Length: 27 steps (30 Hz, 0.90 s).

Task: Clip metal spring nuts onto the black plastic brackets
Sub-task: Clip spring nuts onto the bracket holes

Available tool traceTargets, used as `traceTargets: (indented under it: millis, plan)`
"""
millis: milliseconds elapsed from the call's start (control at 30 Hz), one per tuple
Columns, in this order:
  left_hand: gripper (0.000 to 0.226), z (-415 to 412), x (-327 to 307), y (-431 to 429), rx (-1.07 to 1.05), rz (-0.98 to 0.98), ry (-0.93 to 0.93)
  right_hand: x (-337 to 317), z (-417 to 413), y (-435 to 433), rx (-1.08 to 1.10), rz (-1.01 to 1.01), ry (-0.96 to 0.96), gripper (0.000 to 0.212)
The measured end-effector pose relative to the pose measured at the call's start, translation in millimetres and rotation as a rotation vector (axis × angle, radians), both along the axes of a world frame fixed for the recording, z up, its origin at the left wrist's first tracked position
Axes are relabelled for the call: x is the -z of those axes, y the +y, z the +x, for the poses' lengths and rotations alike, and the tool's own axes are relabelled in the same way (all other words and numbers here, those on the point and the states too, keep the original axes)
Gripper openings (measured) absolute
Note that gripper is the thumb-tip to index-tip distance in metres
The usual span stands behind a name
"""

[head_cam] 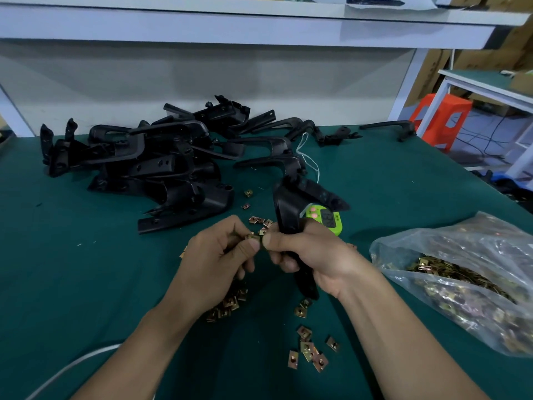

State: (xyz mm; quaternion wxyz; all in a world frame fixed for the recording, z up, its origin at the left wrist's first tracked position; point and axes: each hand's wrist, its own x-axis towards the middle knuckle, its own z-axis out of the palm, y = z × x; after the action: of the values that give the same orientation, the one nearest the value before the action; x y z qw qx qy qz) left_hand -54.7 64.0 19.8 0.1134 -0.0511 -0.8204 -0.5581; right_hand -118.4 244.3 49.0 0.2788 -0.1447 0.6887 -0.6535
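The dark green cloth-covered surface point(86, 284) carried everything. Beyond the grips and to their left lay one tangled heap of black plastic brackets point(150, 166), too interlocked to count surely; I judged it at ten or more. A few singles were strewn beyond it toward the right, the last one well apart point(389, 128). To the right of the grips sat one clear plastic bag point(461, 272), its mouth open and holding far more brass-coloured nuts than could be counted.

The right grip point(314, 255) was wrapped tight round one long black plastic bracket point(288, 209). Its long axis ran from under the palm up and away from the person, its far end tilted above a small lime-green timer point(328, 222).

About eight flat brass-coloured spring nuts point(308, 350) lay loose on the near side of the right grip, with two more closer in. A denser clutch lay half hidden beneath the left grip, and some five lay just beyond both.

The left grip point(219, 255) pinched one small metal spring nut point(255, 236) between thumb and curled fingers. That nut sat immediately to the left of the bracket's edge, against the right thumb tip. The next move seemed to call for a short sideways push from the left grip, with the nut's open mouth facing the bracket; I could not tell whether it had begun to seat.
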Motion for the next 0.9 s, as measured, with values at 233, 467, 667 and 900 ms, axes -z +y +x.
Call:
traceTargets:
  millis: [233,467,667,900]
  plan:
    - [0.022,0,-2,-4,-0.011,-0.034,-0.033,1,2,-4,0.053,0.153,0.362,0.011]
    - [0.018,1,-5,-8,0.079,0.041,-0.120,2,2,-1,0.044,0.404,0.461,0.012]
    - [0.032,3,-11,-12,-0.435,-0.566,0.087,2,2,-4,0.038,0.722,0.580,0.015]
    - [0.034,8,-9,-33,-0.476,-0.686,0.031,4,25,-24,-0.292,0.620,0.704,0.033]
